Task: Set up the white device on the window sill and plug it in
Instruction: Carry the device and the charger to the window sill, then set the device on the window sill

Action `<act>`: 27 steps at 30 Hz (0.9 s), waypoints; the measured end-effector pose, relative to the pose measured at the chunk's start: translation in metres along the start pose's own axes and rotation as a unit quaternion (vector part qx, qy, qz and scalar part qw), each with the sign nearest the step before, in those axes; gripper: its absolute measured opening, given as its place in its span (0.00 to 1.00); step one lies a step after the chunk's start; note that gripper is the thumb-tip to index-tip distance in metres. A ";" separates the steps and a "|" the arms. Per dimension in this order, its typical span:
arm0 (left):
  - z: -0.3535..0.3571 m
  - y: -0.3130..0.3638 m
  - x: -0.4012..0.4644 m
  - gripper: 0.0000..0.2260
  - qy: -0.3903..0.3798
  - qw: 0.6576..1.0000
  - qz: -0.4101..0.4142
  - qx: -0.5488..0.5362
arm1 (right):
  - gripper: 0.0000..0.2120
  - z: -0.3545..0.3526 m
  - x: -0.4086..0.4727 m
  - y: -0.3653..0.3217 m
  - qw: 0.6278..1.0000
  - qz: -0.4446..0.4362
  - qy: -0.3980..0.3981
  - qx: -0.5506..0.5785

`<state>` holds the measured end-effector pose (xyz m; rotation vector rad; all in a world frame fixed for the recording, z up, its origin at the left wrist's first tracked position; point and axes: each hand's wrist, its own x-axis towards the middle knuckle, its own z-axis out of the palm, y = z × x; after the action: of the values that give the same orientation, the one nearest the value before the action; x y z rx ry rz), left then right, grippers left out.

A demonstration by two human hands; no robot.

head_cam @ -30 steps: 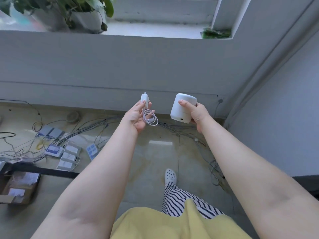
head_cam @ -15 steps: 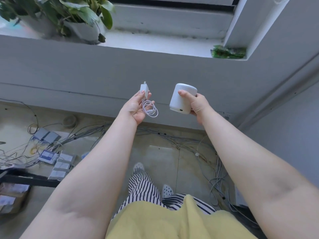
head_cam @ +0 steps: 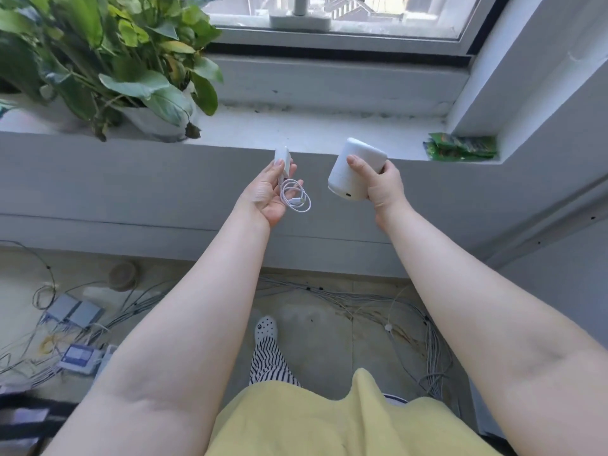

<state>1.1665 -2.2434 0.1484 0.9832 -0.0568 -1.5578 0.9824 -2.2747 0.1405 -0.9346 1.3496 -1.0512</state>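
Observation:
My right hand (head_cam: 383, 185) grips the white cylindrical device (head_cam: 353, 169), tilted, its top at the front edge of the window sill (head_cam: 312, 133). A small port shows near its lower rim. My left hand (head_cam: 268, 192) holds a white power adapter (head_cam: 283, 161) between thumb and fingers, with a coiled white cable (head_cam: 296, 199) hanging from it. Both hands hover just in front of the sill's edge, apart from each other.
A potted green plant (head_cam: 108, 67) fills the sill's left end. A green packet (head_cam: 460, 147) lies at the sill's right corner by the wall. The window frame (head_cam: 329, 44) runs behind. Cables and grey power boxes (head_cam: 74, 312) cover the floor below.
Both hands have risen from below the sill to its front edge. The view has tilted up and come closer, showing the window and more of the sill.

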 end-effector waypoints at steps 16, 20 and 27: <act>0.031 0.088 0.117 0.11 -0.029 0.998 -0.053 0.034 | 0.33 0.071 0.103 -0.022 0.987 -0.076 0.132 -0.047; 0.032 0.087 0.128 0.21 -0.019 0.997 -0.046 0.052 | 0.36 0.066 0.115 -0.021 0.984 -0.078 0.142 -0.078; 0.042 0.088 0.138 0.07 -0.018 0.999 -0.038 0.031 | 0.38 0.055 0.132 -0.023 0.982 -0.086 0.129 -0.107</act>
<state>1.2237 -2.4025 0.1482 1.0167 -0.0938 -1.6516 1.0295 -2.4107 0.1261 -1.1182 1.6444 -1.2076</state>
